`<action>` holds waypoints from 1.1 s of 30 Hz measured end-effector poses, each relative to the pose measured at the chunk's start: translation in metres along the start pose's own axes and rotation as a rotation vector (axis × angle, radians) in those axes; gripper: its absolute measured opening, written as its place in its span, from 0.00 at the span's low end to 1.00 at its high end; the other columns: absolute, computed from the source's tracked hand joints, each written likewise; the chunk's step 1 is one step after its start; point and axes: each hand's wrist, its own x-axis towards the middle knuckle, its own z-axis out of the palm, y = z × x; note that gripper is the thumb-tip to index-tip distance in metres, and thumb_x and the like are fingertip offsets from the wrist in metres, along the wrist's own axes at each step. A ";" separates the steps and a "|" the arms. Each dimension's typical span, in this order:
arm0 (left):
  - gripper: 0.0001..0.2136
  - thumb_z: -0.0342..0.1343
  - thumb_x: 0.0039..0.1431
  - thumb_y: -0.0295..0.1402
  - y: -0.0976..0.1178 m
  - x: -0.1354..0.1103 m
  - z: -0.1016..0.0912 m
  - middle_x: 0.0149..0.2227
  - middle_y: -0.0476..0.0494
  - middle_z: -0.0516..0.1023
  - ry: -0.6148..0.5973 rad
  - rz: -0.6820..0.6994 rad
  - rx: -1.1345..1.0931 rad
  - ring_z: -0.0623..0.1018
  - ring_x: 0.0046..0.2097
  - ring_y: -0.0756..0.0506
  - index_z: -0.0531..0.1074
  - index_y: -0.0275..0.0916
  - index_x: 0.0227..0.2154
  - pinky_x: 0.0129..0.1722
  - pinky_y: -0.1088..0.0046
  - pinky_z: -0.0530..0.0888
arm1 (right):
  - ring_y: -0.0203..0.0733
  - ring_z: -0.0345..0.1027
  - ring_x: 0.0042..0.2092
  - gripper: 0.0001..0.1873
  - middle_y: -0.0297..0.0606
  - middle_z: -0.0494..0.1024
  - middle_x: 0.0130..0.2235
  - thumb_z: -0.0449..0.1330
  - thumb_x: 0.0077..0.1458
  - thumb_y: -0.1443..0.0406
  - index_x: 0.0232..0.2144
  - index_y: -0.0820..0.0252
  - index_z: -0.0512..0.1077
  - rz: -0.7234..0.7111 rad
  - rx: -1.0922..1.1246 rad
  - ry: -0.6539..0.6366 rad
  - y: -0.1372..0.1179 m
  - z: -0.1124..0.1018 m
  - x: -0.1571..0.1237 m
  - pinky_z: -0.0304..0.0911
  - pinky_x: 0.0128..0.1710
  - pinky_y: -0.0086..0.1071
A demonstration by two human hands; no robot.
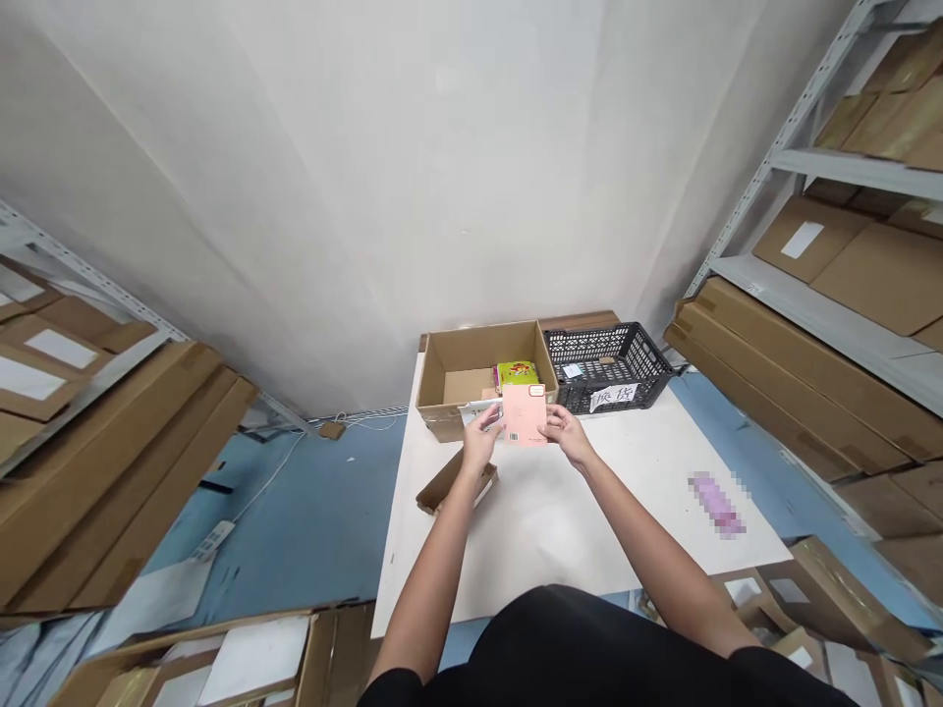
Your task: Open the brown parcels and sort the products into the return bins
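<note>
A flat, pink, nearly square booklet [525, 417] with a small barcode and a white label in its upper corner is held up over the table. My left hand [481, 438] grips its left edge, and my right hand [572, 436] pinches the right edge. Just behind it stands an open cardboard box [449, 420], where a yellow-green printed packet [518, 373] lies towards the right side. Below my left hand, a small open cardboard tray [440, 486] rests on the table, partly hidden by my forearm.
To the right of the box stands a black plastic crate [648, 378] with a handwritten paper sign. A blurred purple item [718, 505] lies on the white table [549, 530]. Shelves of cartons [803, 368] flank both sides, and more boxes [254, 653] sit near the table's front.
</note>
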 end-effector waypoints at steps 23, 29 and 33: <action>0.27 0.72 0.55 0.37 0.003 0.147 0.053 0.59 0.32 0.80 0.183 -0.119 -0.066 0.80 0.58 0.37 0.78 0.38 0.57 0.60 0.54 0.77 | 0.46 0.78 0.45 0.30 0.45 0.83 0.48 0.68 0.45 0.63 0.53 0.60 0.75 -0.047 -0.100 0.169 -0.027 -0.041 0.185 0.77 0.44 0.40; 0.19 0.65 0.61 0.35 -0.036 0.116 0.037 0.56 0.34 0.82 0.269 0.023 0.243 0.81 0.56 0.40 0.79 0.38 0.54 0.58 0.59 0.77 | 0.51 0.77 0.53 0.25 0.50 0.81 0.54 0.66 0.47 0.61 0.49 0.60 0.77 -0.074 -0.247 0.354 0.016 -0.090 0.163 0.72 0.56 0.45; 0.11 0.59 0.64 0.38 -0.115 0.030 0.032 0.41 0.40 0.85 -0.050 -0.074 0.367 0.83 0.42 0.43 0.82 0.38 0.42 0.47 0.63 0.80 | 0.50 0.78 0.49 0.23 0.48 0.82 0.54 0.64 0.47 0.57 0.47 0.58 0.78 0.091 -0.290 0.401 0.093 -0.127 0.085 0.74 0.51 0.44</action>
